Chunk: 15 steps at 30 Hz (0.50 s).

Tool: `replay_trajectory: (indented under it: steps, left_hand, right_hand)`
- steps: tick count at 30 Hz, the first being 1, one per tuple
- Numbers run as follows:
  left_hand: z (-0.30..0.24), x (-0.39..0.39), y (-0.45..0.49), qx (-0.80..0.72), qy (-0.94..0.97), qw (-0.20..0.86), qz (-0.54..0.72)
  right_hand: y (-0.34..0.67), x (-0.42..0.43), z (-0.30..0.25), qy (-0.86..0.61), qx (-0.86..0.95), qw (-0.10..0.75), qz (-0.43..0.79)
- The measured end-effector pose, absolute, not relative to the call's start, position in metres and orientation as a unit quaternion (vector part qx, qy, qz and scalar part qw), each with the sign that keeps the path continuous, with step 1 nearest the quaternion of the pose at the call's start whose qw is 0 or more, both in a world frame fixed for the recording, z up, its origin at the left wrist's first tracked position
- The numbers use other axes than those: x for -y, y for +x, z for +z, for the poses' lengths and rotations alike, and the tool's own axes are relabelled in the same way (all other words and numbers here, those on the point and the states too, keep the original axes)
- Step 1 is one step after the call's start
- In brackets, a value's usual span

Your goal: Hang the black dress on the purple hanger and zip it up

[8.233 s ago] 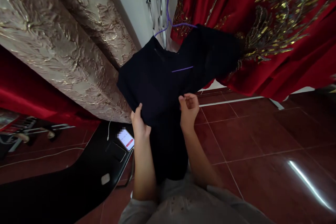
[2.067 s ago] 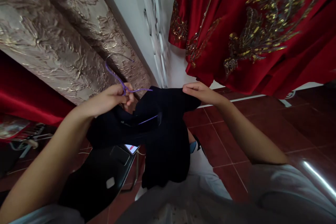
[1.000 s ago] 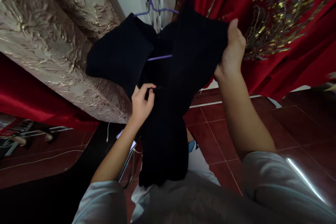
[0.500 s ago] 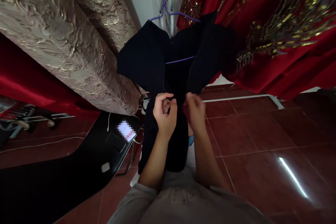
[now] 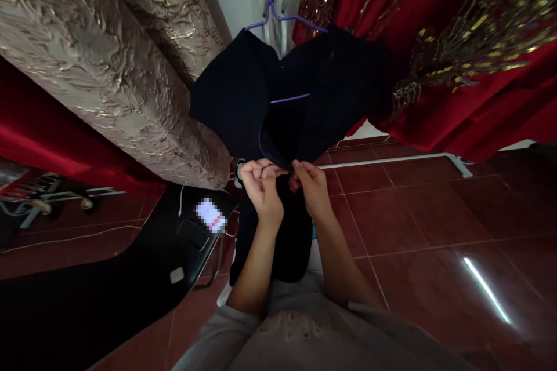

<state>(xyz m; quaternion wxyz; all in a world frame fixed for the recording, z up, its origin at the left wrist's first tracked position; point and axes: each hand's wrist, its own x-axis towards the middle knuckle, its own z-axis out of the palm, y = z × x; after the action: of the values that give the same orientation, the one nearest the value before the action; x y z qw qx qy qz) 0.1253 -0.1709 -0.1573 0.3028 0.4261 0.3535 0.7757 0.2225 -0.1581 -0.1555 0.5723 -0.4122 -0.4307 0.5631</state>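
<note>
A dark navy, short-sleeved garment [image 5: 230,98] hangs in front of me on a purple hanger [image 5: 270,8], its front parted so that the hanger's lower bar shows inside. My left hand [image 5: 263,185] is at the left front edge, fingers curled and pinching the cloth. Close beside it, my right hand [image 5: 310,185] pinches the right front edge between thumb and fingers. The two edges come together between my fingertips. Any button or fastening there is too small and dark to make out.
Left, a black curved bench [image 5: 108,284] bears a lit phone [image 5: 210,215], a dark phone-like slab [image 5: 192,235] and a small white case [image 5: 176,275]. Textured beige cloth [image 5: 130,87] hangs left, red sequinned cloth [image 5: 456,69] right. A white rack foot [image 5: 456,165] stands on red tiles.
Both hands have drawn closer together, the right one moving left. The garment's two front edges, apart before, now meet at my fingers.
</note>
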Motion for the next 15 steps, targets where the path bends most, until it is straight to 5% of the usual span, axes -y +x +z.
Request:
replay_trajectory:
  steps: [5,10,15]
  left_hand:
    - [-0.191,0.159,0.107,-0.385,0.541,0.367,0.652]
    - [-0.204,0.153,0.1,-0.463,0.565,0.293,0.617]
    - [-0.22,0.134,0.104,-0.515,0.597,0.206,0.579]
  right_hand:
    - [0.223,0.157,-0.154,-0.418,0.46,0.549,0.559]
    - [0.225,0.146,-0.143,-0.405,0.493,0.436,0.635]
    - [0.224,0.091,-0.069,-0.393,0.527,0.533,0.533]
